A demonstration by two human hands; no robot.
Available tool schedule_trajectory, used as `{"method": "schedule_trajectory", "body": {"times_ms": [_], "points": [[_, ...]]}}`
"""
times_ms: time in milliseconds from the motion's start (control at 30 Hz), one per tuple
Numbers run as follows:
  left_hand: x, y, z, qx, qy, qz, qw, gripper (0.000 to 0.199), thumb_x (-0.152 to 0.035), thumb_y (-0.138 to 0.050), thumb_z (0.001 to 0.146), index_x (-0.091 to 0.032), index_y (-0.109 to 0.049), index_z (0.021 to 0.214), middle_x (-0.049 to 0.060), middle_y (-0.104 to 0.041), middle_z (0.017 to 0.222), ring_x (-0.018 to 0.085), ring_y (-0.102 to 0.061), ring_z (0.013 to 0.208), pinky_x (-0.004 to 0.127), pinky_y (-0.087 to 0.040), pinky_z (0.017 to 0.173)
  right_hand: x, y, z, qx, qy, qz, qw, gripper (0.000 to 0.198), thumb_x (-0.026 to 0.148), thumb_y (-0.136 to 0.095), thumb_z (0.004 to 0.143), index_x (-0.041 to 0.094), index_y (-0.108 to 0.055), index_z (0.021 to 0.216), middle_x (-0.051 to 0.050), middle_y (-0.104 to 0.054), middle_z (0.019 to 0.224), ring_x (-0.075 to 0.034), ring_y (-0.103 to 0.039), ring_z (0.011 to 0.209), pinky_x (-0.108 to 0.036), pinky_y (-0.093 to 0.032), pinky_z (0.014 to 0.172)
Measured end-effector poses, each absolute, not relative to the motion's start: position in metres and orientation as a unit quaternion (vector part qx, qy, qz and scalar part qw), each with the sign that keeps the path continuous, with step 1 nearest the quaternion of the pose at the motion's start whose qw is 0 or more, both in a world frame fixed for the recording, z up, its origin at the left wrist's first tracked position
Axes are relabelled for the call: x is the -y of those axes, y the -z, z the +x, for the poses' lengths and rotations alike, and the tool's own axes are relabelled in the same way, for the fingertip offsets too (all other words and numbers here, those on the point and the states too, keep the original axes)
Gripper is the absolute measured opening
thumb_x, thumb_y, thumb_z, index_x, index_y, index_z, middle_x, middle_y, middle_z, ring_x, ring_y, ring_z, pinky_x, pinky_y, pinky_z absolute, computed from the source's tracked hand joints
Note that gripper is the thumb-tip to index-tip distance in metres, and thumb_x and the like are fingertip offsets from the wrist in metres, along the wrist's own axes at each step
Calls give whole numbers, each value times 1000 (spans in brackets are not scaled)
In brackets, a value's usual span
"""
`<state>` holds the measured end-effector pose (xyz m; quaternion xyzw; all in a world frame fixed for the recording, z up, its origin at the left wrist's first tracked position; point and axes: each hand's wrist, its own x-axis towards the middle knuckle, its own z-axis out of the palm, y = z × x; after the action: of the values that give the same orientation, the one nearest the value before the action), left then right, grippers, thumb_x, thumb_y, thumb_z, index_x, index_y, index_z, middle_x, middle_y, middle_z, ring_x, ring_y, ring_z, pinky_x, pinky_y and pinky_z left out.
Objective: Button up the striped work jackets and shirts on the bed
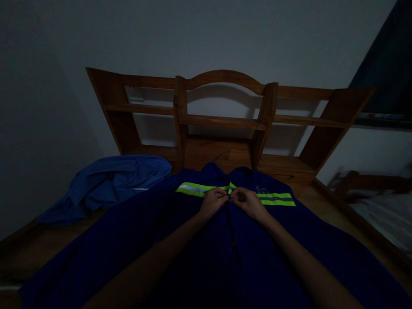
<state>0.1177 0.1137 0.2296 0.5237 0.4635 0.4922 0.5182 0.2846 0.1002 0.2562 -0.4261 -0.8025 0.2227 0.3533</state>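
A dark blue work jacket (pixel 196 246) lies spread out face up, its collar away from me and its sleeves reaching to both sides. Bright yellow-green reflective bands (pixel 276 199) cross its chest. At the front opening, level with these bands, my left hand (pixel 213 200) pinches one edge of the jacket. My right hand (pixel 249 202) grips the facing edge, fingers curled and almost touching the left ones. Whatever small fastening may be between the fingertips is too dark to make out. Below the hands the front opening runs down toward me.
A wooden shelf unit (pixel 225 122) with several compartments stands against the wall behind the jacket. To the left lies a crumpled lighter blue garment (pixel 114 179). A wall socket (pixel 135 93) shows through the left compartment. At right are a dark curtain (pixel 393 59) and pale bedding (pixel 393 219).
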Motion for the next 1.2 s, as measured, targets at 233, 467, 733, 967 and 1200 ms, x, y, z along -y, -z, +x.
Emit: {"method": "schedule_trajectory", "body": {"times_ms": [233,467,733,967,1200], "points": [[-114,-231,119,-467,-494,486,549,11,-8,-61,63,-15,-57,71,-3,-62,55,9,-56,48,18,-41,48,-99,-257,285,811,-199,-426,347,11,23,-60,78,19,-60,88,0,-60,76,-13,-57,67,-23,-41,62],[-111,-235,118,-472,-486,497,542,17,-3,-59,61,-14,-57,74,-3,-60,54,7,-54,45,17,-40,47,-101,-255,285,815,-200,-421,344,11,25,-59,79,19,-57,88,0,-59,77,-13,-55,66,-22,-40,60],[-110,-231,117,-422,-508,597,455,16,-11,-60,65,-15,-58,81,-3,-61,59,10,-57,51,20,-44,52,-98,-258,287,800,-236,-427,350,15,31,-47,86,19,-55,86,0,-59,76,-13,-55,69,-22,-40,61],[-108,-231,115,-396,-504,647,414,28,-15,-61,70,-17,-55,97,0,-64,70,12,-63,68,23,-47,66,-114,-243,294,737,-374,-424,371,21,37,-49,83,17,-55,82,1,-56,66,-12,-52,59,-21,-40,54],[-107,-232,115,-397,-487,655,419,27,-19,-64,70,-17,-56,95,1,-65,74,13,-63,70,23,-48,66,-117,-241,294,693,-443,-429,374,19,35,-54,77,16,-54,77,3,-54,57,-11,-51,51,-21,-40,52]]}}
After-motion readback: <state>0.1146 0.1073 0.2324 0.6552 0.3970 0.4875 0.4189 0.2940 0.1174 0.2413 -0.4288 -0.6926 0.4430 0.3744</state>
